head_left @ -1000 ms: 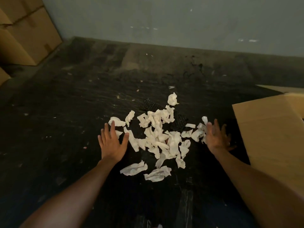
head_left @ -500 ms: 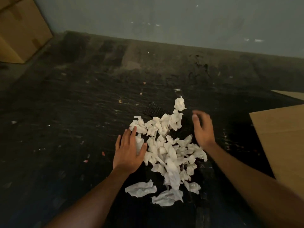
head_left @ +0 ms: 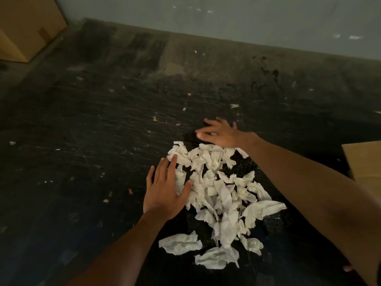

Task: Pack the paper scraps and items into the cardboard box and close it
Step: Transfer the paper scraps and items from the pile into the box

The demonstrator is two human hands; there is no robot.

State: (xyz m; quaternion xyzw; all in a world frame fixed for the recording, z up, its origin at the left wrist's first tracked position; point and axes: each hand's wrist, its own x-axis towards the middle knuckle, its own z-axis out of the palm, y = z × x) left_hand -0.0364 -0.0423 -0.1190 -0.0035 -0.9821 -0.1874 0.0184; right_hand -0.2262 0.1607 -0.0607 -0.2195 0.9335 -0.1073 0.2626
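Note:
A heap of crumpled white paper scraps (head_left: 216, 193) lies on the dark floor in front of me. My left hand (head_left: 165, 188) rests flat, fingers apart, against the heap's left side, touching the scraps. My right hand (head_left: 220, 133) lies flat with spread fingers at the heap's far edge, its forearm crossing above the right side of the pile. Neither hand holds anything. A dark textured item (head_left: 243, 166) shows under the scraps near the right forearm. Two larger scraps (head_left: 181, 243) lie loose at the near end. A flap of the cardboard box (head_left: 365, 159) shows at the right edge.
Another closed cardboard box (head_left: 26, 27) stands at the far left by the grey wall (head_left: 226, 15). The dark floor (head_left: 82, 141) is scuffed and dotted with tiny paper bits.
Both hands have swept inward, and the spread-out scraps are bunched into a tighter heap. My right hand has moved from the heap's right side to its far edge. The view has shifted left.

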